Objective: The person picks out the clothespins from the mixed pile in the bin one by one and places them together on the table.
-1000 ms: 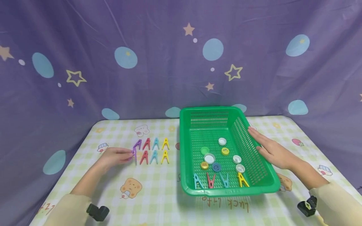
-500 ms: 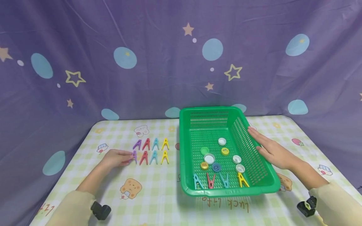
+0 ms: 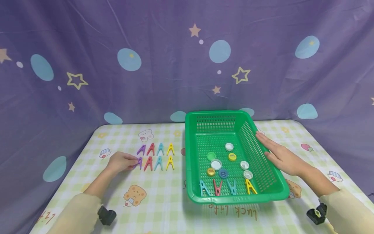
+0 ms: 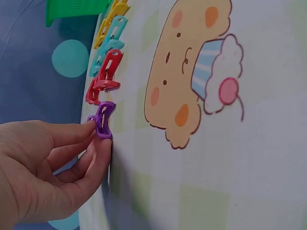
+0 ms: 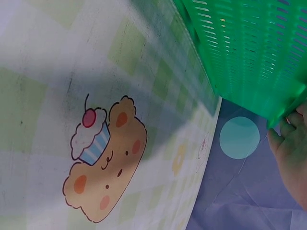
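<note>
My left hand [image 3: 121, 162] pinches a small purple clothespin [image 4: 104, 120] at its left side, between thumb and fingertips. That clothespin stands at the left end of the front of two rows on the table. Behind it is a second purple clothespin [image 3: 141, 149]. To the right, each row goes on with a red clothespin [image 3: 148, 163], a light blue clothespin [image 3: 159, 162] and a yellow clothespin [image 3: 170, 162]. My right hand [image 3: 281, 158] rests with straight fingers on the right rim of a green plastic basket [image 3: 233, 199]; in the right wrist view the hand is partly cut off.
Inside the basket lie several bottle caps, among them a blue cap [image 3: 223, 173] and a white cap [image 3: 229, 147]. More clothespins, including a yellow clothespin [image 3: 250, 186], stand along its near wall. A checked tablecloth [image 3: 163, 201] covers the table; a purple curtain [image 3: 163, 97] hangs behind.
My left hand has shifted slightly right, and the front purple clothespin has turned from nearly edge-on to line up with its row. The right hand and basket have stayed put.
</note>
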`<state>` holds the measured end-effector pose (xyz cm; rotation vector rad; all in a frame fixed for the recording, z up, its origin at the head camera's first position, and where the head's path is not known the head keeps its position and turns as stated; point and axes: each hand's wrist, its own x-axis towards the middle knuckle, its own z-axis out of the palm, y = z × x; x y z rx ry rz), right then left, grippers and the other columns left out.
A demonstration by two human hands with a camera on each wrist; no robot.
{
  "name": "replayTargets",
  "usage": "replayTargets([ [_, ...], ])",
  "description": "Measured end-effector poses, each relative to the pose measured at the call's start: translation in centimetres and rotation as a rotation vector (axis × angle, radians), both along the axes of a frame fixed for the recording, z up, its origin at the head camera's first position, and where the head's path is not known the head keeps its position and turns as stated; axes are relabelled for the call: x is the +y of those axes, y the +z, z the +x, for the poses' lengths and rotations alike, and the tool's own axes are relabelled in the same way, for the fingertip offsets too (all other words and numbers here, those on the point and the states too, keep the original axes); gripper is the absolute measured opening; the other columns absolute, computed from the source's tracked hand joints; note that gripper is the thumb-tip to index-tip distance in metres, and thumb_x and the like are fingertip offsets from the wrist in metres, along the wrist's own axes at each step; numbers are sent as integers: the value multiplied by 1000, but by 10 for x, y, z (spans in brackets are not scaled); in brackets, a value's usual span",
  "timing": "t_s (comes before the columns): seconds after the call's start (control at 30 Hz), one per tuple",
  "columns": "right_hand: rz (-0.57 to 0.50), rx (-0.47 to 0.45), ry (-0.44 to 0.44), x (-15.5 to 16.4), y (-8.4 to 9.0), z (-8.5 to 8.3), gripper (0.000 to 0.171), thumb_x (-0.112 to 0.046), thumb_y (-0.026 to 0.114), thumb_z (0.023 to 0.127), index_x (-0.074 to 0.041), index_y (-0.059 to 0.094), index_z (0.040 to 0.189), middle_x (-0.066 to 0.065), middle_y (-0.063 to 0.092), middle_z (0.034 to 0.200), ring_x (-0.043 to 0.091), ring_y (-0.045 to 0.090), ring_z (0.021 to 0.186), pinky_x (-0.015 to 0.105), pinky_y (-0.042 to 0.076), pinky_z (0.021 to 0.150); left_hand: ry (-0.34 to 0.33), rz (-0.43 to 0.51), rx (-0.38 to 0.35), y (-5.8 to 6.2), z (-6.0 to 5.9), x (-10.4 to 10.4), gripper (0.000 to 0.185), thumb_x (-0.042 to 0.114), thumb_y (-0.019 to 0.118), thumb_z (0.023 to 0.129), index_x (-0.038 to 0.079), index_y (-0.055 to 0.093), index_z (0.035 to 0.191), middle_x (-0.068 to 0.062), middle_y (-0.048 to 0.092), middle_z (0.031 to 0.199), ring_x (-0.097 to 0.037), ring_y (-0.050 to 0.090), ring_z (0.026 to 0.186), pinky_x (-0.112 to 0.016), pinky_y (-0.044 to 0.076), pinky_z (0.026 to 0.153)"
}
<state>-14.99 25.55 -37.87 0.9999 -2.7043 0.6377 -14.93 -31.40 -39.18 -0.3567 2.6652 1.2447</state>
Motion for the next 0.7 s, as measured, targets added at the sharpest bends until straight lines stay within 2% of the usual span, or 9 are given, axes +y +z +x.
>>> replayTargets([
  [0.1, 3, -1, -2, 0, 0, 0, 59, -12, 45, 99, -4, 21, 153, 20, 22, 159, -10, 3, 145, -6, 5, 107, -2, -10, 7, -1, 1, -1, 28, 7, 68, 86, -10, 66, 109, -23, 72, 98, -6, 65, 64, -24, 59, 64],
  [0.23, 6, 2, -3, -1, 1, 1, 59, -12, 45, 99, -4, 21, 153, 19, 22, 159, -10, 3, 145, -6, 5, 107, -34, -28, 22, 7, 3, -2, 34, 10, 68, 86, -11, 64, 112, -24, 72, 99, -12, 69, 69, -27, 60, 68],
  [0.37, 12, 11, 2, -1, 3, 2, 59, -11, 45, 99, -3, 21, 152, 20, 22, 159, -11, 3, 144, -6, 5, 107, -79, -36, 42, 23, 3, -1, 40, 15, 66, 87, -10, 61, 118, -25, 70, 106, -23, 72, 82, -31, 60, 74],
  [0.53, 16, 11, 2, -1, 5, 4, 60, -12, 45, 99, -4, 21, 153, 18, 21, 160, -12, 2, 144, -6, 5, 107, -158, -37, 58, 48, -4, 7, 44, 20, 62, 91, -8, 57, 125, -27, 64, 121, -36, 67, 103, -38, 58, 88],
  [0.7, 13, 7, -10, -1, 3, 3, 59, -12, 46, 99, -5, 22, 153, 17, 22, 160, -11, 3, 145, -7, 5, 106, -215, -43, 34, 69, -16, 21, 47, 24, 59, 94, -4, 54, 131, -25, 59, 130, -38, 61, 115, -43, 53, 99],
])
